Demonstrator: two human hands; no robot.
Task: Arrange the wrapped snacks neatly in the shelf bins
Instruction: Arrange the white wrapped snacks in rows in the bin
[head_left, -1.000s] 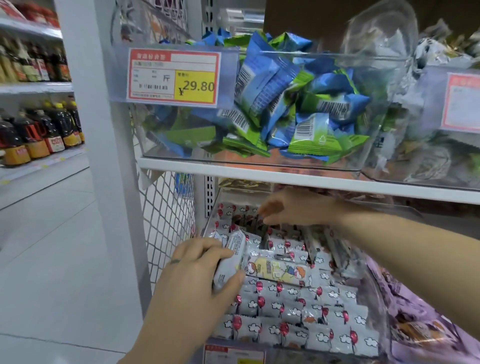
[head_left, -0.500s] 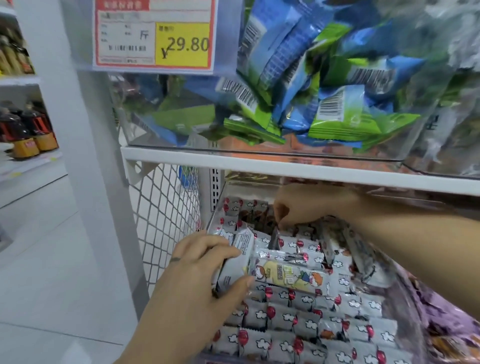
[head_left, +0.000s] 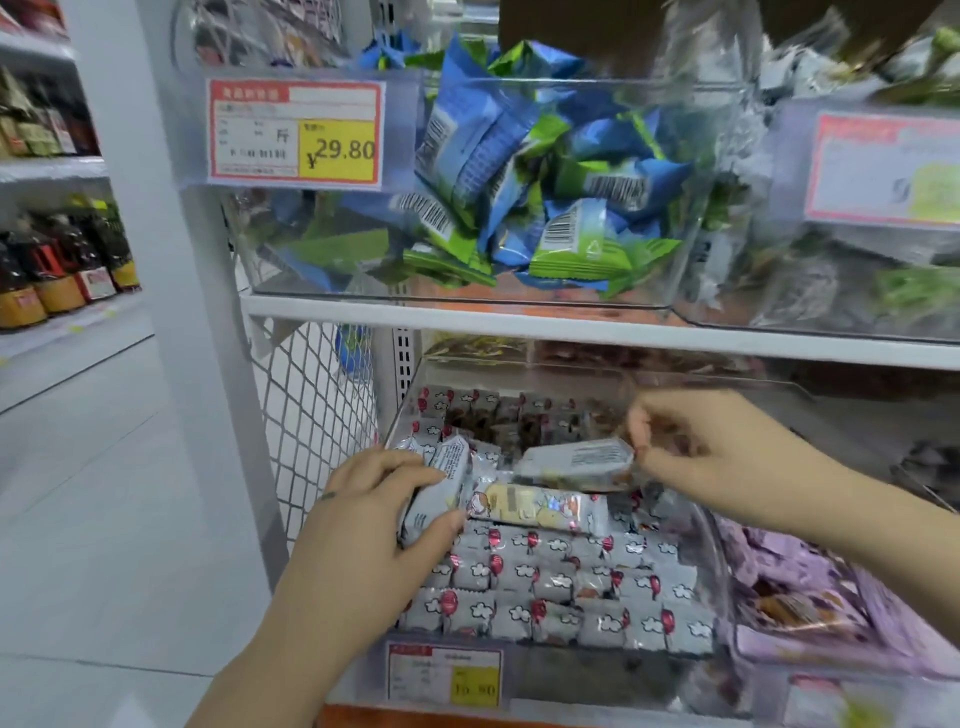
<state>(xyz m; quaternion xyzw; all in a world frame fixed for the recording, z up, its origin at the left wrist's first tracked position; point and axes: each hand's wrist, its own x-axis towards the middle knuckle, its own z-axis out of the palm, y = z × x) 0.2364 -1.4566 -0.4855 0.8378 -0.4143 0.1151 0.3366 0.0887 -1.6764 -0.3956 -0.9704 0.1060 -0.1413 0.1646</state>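
The right hand (head_left: 727, 457) pinches a bar (head_left: 576, 460) by its right end, long axis left-right, above the bin (head_left: 571, 675) at lower centre. The left hand (head_left: 363, 525) grips a second bar (head_left: 441, 493), tilted near upright, at the bin's left.

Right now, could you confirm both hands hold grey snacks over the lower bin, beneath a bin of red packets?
No: the head view shows blue and green packets in the upper bin. The left hand and right hand do hold grey snacks.
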